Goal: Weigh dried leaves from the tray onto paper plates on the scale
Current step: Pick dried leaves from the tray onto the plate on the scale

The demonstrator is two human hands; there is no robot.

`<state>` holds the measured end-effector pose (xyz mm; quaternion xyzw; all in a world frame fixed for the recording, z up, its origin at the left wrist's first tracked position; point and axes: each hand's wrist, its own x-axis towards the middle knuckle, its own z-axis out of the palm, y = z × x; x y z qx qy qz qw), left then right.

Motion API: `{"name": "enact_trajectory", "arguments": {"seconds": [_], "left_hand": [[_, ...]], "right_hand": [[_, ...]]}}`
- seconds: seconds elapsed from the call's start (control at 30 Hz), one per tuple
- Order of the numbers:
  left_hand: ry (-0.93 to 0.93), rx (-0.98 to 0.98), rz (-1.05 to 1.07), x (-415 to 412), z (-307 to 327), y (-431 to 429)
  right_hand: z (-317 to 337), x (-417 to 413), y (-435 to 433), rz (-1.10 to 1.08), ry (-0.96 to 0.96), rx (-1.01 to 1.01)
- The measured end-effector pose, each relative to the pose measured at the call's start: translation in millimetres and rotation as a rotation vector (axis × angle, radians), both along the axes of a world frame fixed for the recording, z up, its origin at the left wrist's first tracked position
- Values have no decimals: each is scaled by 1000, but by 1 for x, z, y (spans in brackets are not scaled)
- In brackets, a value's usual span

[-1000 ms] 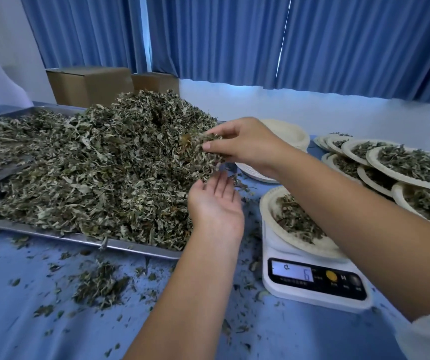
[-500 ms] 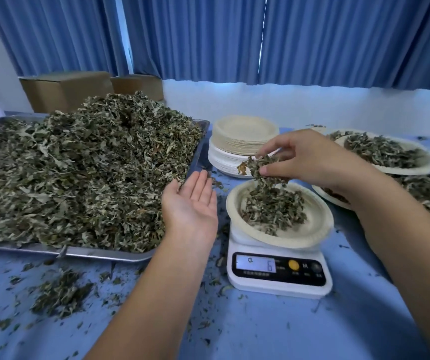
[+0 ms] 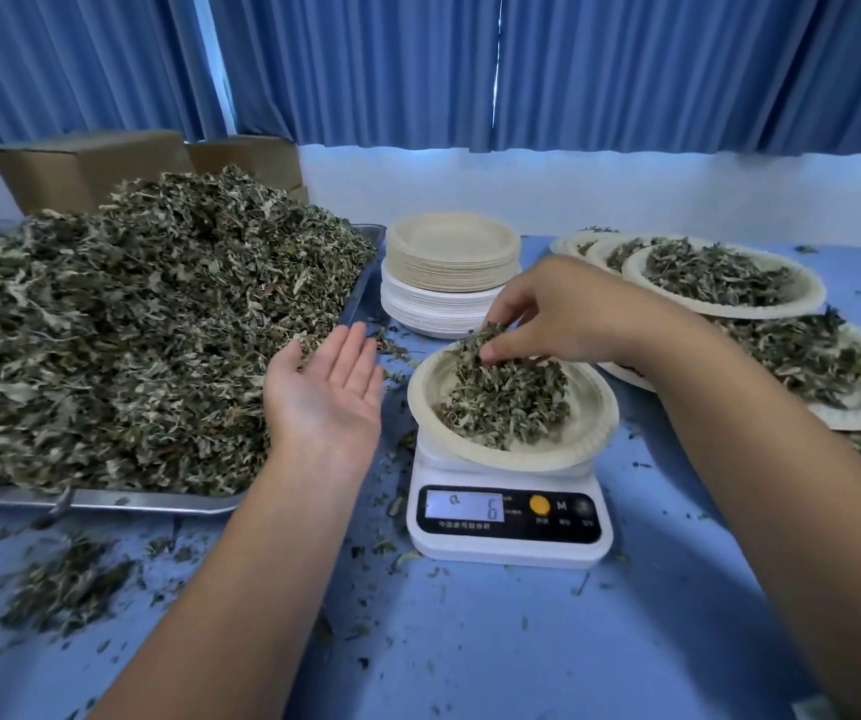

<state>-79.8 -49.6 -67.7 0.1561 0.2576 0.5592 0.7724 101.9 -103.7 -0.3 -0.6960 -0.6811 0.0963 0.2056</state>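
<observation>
1. Blue cloth (image 3: 470,646) covers the table, with crumbs of leaf scattered over it and a small loose clump (image 3: 64,579) lying near the front left.
2. Metal forms the tray (image 3: 158,500) on the left, which is heaped high with dried leaves (image 3: 132,330).
3. Just right of the tray's near corner stands a white scale (image 3: 508,545); its display (image 3: 464,506) reads 6.
4. On the scale rests a paper plate (image 3: 594,423) holding a mound (image 3: 511,402) of leaves.
5. Reaching in from the right, the right hand (image 3: 568,309) is palm down over the plate, its fingertips bunched and pinching a tuft of leaves at the top of the mound.
6. Between tray and scale the left hand (image 3: 324,392) hovers palm up, fingers straight and together, gripping nothing, its thumb side just beside the edge of the heap.
7. Behind the scale, next to the tray's far right corner, stands a stack of empty plates (image 3: 449,272), beige ones on top of white ones.
8. Filled plates (image 3: 802,298) overlap one another along the right side of the table, each carrying leaves.
9. Cardboard boxes (image 3: 85,163) sit behind the tray, and blue curtains (image 3: 573,65) hang across the back.
</observation>
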Motion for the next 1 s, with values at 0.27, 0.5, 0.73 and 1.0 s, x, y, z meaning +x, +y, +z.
{"name": "enact_trajectory", "arguments": {"seconds": [0.27,0.5,0.73,1.0], "left_hand": [[9,9,-18,-1,-1,0],[8,4,-18,-1,-1,-1],[9,6,-24,-1,-1,0],[15,2,-25,-1,-2,0]], "right_hand": [[17,5,-9,-9,88,118],[25,6,-15,-12,200,214],[30,5,-19,-22,250,276],[36,4,-23,-36,270,346]]}}
